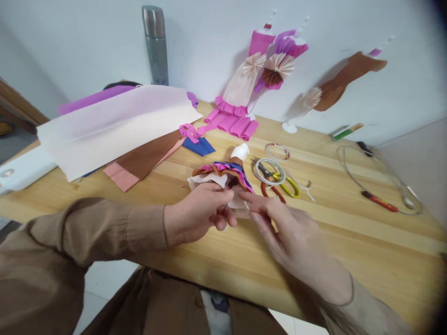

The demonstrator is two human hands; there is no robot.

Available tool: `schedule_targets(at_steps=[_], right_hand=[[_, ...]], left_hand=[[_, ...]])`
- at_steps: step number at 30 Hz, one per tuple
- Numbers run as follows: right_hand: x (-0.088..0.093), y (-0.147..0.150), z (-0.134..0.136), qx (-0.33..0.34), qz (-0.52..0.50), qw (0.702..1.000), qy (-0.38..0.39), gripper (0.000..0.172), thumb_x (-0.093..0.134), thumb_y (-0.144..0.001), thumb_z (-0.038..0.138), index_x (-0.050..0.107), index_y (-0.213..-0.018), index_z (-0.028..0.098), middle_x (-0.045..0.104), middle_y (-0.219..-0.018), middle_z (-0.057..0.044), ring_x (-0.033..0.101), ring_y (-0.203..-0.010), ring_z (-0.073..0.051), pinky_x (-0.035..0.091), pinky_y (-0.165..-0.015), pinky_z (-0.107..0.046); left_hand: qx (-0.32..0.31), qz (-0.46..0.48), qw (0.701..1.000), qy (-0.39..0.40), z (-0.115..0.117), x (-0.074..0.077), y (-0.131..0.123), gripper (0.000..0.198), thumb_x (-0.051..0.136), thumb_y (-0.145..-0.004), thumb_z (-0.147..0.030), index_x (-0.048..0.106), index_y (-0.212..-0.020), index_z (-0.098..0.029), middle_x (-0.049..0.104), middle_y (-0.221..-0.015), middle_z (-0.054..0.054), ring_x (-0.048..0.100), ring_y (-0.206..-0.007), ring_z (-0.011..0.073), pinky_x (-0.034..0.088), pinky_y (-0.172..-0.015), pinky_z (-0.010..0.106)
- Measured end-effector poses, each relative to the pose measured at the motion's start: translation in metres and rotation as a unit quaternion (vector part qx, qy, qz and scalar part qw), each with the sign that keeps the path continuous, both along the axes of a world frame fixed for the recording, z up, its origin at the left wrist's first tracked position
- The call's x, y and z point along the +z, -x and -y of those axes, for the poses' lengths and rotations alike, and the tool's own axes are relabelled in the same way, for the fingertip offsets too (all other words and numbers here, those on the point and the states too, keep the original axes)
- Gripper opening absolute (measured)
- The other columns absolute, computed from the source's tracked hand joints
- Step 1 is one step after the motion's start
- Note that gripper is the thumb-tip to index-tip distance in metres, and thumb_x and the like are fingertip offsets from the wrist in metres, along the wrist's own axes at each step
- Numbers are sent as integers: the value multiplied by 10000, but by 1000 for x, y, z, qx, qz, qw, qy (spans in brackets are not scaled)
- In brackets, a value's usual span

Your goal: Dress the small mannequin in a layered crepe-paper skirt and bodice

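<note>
A small crepe-paper dress [240, 171] lies on the wooden table in front of me, its white-topped bodice [240, 151] pointing away. Its ruffled skirt has blue, magenta, brown and white layers, with the open hem facing me. My left hand [200, 209] comes in from the left, thumb and forefinger pinched on the white inner layer. Opposite it, my right hand [288, 230] pinches the right side of the hem between thumb and forefinger. The fingers partly cover the skirt's inside, so the exact grip spots are hard to see.
Red- and yellow-handled pliers [289, 187] and a roll of clear tape [269, 172] lie just right of the dress. Crepe-paper sheets [125, 128] spread out at left beside a grey flask [155, 51]. Finished paper dresses [240, 86] lean against the wall; a glue gun cable [344, 167] curls at right.
</note>
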State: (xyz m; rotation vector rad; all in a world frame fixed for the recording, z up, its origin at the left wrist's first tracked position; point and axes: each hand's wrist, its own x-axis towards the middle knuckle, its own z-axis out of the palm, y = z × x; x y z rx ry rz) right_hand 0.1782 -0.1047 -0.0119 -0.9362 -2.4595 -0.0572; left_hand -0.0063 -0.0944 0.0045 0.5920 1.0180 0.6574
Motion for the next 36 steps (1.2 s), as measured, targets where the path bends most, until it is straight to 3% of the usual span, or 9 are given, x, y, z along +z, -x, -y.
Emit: schedule_targets(at_steps=[3, 8, 11, 19, 29, 36], right_hand=[[4, 0, -8, 16, 45, 998, -29, 113, 423, -981, 146, 522, -941, 181, 691, -727, -40, 602, -566, -151, 425, -538, -261], [6, -4, -15, -39, 63, 993, -90, 150, 422, -993, 183, 548, -914, 163, 660, -676, -37, 568, -523, -156, 373, -509, -274], [6, -6, -15, -54, 54, 993, -91, 203, 419, -989, 186, 554, -840, 162, 577, -573, -2, 503, -456, -132, 332, -478, -263], [2, -2, -19, -72, 72, 989, -111, 243, 412, -984, 192, 584, -814, 160, 555, -531, 3, 502, -437, -127, 308, -461, -245], [2, -8, -18, -76, 52, 992, -85, 158, 452, -958, 165, 576, -862, 149, 578, -566, -3, 487, -424, -117, 299, -439, -241], [0, -5, -16, -83, 23, 994, -70, 168, 452, -972, 200, 559, -846, 174, 577, -567, 11, 505, -435, -114, 314, -448, -232]], left_hand=[[5, -4, 1000, 1, -1, -1, -3, 239, 427, -969, -110, 554, -767, -115, 525, -547, -29, 448, -383, 36, 266, -357, 147], [17, -27, 999, 27, -1, 1, -7, 244, 415, -975, -104, 518, -756, -135, 506, -562, -33, 480, -438, 58, 317, -392, 161], [24, -24, 999, 29, -2, 2, -12, 268, 403, -974, -84, 513, -735, -135, 502, -561, -30, 473, -464, 65, 362, -437, 176], [65, 37, 997, -6, -8, -2, -28, 151, 468, -948, -84, 516, -825, -156, 560, -739, -19, 482, -542, 55, 419, -575, 199], [-37, -77, 996, 15, -27, -1, -26, 212, 408, -994, -267, 509, -836, -169, 536, -608, -31, 438, -409, 72, 317, -426, 203], [-67, -162, 984, -19, -33, -7, -24, 213, 519, -876, -126, 464, -677, -177, 439, -433, -52, 396, -376, 78, 261, -412, 191]])
